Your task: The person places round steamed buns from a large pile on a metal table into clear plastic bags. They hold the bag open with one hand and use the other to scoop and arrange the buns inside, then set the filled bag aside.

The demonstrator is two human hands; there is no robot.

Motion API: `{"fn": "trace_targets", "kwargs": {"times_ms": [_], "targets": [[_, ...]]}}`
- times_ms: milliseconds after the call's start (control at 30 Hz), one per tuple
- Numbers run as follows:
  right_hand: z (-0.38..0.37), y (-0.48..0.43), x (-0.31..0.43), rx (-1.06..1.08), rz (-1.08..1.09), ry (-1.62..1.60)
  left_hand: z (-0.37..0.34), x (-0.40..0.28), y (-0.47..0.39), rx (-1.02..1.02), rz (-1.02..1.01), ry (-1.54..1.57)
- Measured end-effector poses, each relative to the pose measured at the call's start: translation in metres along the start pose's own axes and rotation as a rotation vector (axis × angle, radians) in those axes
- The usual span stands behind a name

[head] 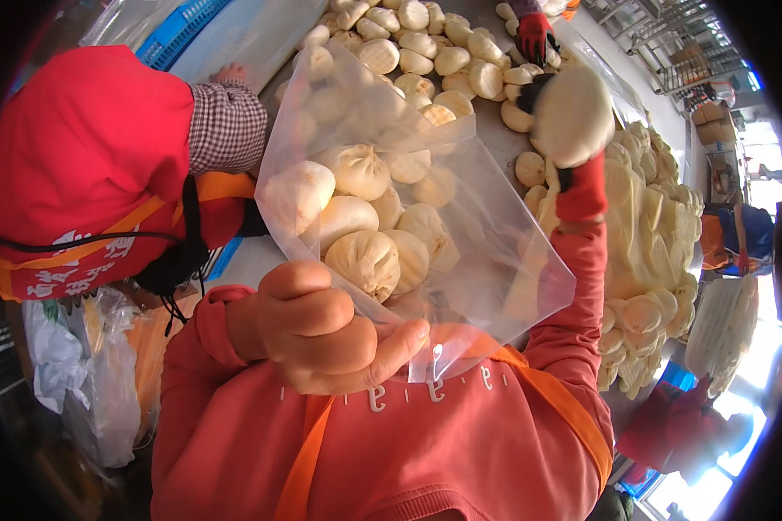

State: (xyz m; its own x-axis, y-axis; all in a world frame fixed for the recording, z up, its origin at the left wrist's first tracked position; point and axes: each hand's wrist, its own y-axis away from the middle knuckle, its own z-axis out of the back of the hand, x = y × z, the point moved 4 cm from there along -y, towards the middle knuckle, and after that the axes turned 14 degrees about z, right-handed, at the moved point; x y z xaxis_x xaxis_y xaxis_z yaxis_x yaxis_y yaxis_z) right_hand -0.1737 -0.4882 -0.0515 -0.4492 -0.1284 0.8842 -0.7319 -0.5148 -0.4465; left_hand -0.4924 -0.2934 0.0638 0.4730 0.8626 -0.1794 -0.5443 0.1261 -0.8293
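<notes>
My left hand (329, 338), bare, grips the near edge of a clear plastic bag (489, 260) in front of my chest. Inside the bag lie several pleated steamed buns (363, 264), seen through the film. My right hand (581, 187) wears a red and black glove and is raised to the right of the bag. It holds a pale bun (575, 117), blurred and covering most of that hand. Beyond the bag, a heap of loose buns (453, 58) is spread on the grey metal table (495, 140).
At the left works a person in a red garment (91, 150) and checked sleeve. Another person's red-gloved hand (534, 39) reaches into the heap's far side. Pale cloth (645, 221) with more buns (645, 312) lies at right. A blue plastic crate (176, 32) stands far left.
</notes>
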Motion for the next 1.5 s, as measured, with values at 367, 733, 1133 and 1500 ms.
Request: {"fn": "trace_targets", "kwargs": {"times_ms": [367,733,1133,1500], "targets": [[-0.106,0.066,0.01,-0.176,-0.402,-0.578,0.003,-0.009,0.006,0.014,-0.038,-0.013],[-0.098,0.156,-0.052,0.334,-0.12,0.575,0.014,-0.03,0.022,-0.053,-0.009,-0.145],[0.015,0.281,0.104,0.262,-0.498,0.024,0.041,-0.059,0.041,-0.007,-0.157,-0.083],[-0.031,0.388,0.041,-0.066,-0.098,1.064,0.023,-0.042,0.02,0.152,-0.186,0.041]]}}
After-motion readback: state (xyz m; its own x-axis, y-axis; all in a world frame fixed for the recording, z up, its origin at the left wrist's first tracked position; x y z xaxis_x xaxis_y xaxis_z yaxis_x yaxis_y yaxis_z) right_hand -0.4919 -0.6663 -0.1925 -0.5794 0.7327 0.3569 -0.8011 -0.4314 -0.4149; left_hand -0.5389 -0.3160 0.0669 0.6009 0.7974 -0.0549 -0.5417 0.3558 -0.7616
